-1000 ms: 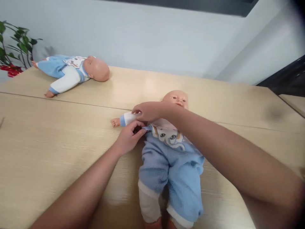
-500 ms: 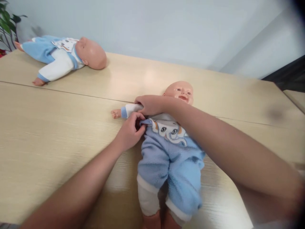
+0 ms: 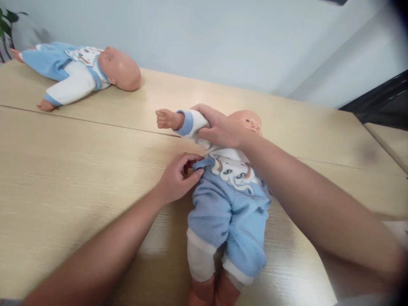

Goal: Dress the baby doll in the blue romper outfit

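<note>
Left grip point(image 3: 177, 180): thumb and fingers pinched narrow on a small blue tab point(image 3: 201, 163) at the side of the romper, at the doll's armpit; pinching there keeps the cloth taut at the opening. Right grip point(image 3: 219, 127): fingers closed around the white sleeve point(image 3: 195, 122) of the doll's arm, holding that arm lifted off the tabletop and pointing toward 10 o'clock, so the blue cuff and bare doll hand point(image 3: 165, 118) hang in the air; raised this way, the arm clears the side seam where the left fingers work. The right forearm crosses the doll's chest from 4 o'clock and partly hides its head. The near doll point(image 3: 228, 204) lies on its back at centre frame, head toward 12 o'clock, feet toward 6 o'clock, in a blue fleece romper with an elephant print on the chest. It rests on the pale wooden tabletop point(image 3: 79, 170). Well apart, at 10 o'clock, a second doll point(image 3: 86, 72) in the same outfit lies near the wall, untouched. A green plant point(image 3: 6, 25) shows at the far left edge.
</note>
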A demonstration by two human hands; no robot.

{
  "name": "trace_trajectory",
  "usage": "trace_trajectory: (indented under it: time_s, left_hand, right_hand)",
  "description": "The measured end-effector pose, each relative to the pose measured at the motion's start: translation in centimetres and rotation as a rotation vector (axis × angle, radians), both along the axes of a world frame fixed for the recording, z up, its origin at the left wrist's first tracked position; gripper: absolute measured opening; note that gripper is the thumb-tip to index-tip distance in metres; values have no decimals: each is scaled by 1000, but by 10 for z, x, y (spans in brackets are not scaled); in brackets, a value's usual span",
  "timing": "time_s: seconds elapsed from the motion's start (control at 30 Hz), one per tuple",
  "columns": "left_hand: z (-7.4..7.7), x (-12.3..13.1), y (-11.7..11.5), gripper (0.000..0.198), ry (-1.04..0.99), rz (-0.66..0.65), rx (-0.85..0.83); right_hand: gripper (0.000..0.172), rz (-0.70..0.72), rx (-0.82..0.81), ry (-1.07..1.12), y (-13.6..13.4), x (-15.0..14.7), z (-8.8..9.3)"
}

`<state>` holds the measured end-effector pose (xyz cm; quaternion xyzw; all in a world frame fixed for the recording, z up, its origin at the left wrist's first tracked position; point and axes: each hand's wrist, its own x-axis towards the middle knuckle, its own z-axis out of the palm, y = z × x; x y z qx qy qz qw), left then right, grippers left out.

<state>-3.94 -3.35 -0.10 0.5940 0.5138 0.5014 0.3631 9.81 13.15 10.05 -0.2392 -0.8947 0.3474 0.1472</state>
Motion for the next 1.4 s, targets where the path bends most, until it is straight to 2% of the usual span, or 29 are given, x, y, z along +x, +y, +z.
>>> trace_trajectory:
  time_s: [0.1,0.17,0.23,0.3,0.37,0.4,0.47,0.63,0.73,0.8,0.87,1.0,1.03,1.07,1.2,1.23,1.3,1.4]
  left_hand:
    - [2,-4,1,22,-108,-108,-59]
    - [3,-5,2,14,-86,-63,-35]
    - [4,-4,2,8,-10,78,66]
    - [6,-2,2,6,72,278,165]
    - [6,-2,2,11,138,435,206]
    - [5,-2,2,13,158,469,199]
    - [3,-2,2,13,163,424,142]
    - [4,-8,4,16,57,18,-4]
    - [7,-13,3,15,-45,-121,-69]
    - [9,-15,2,15,-47,-115,-62]
    - [9,-14,0,17,18,-42,14]
    - [8,-7,-6,12,150,372,179]
    - [8,-5,-7,12,169,441,189]
    - [8,-4,-8,12,189,449,183]
    - [7,-5,-8,10,303,201,68]
    - [7,-6,-7,10,328,176,50]
    - [6,-8,-8,12,354,211,77]
    - [7,-8,-12,16,324,283,280]
  right_hand:
    - [57,33,-19,62,-8,12,6]
    - [59,45,-12,50,-15,16,11]
    - [61,37,-16,18,-22,19,16]
    - [61,35,-32,5,-30,19,19]
    - [62,37,-42,21,-36,19,18]
    - [63,38,-43,34,-39,19,17]
    - [66,26,-25,77,-41,19,13]
    - [68,-25,69,193,-43,24,11]
    - [66,-59,98,173,-44,28,15]
    - [66,-107,121,133,-47,29,19]
    - [64,-170,153,84,-50,31,22]
    - [60,-271,282,108,-54,38,27]
    - [60,-278,319,133,-54,41,28]
    - [60,-278,351,149,-54,43,29]
    - [56,-215,416,179,-56,51,36]
    - [55,-177,419,202,-57,52,39]
    - [57,-96,420,237,-59,54,46]
    - [61,-62,446,141,-65,53,58]
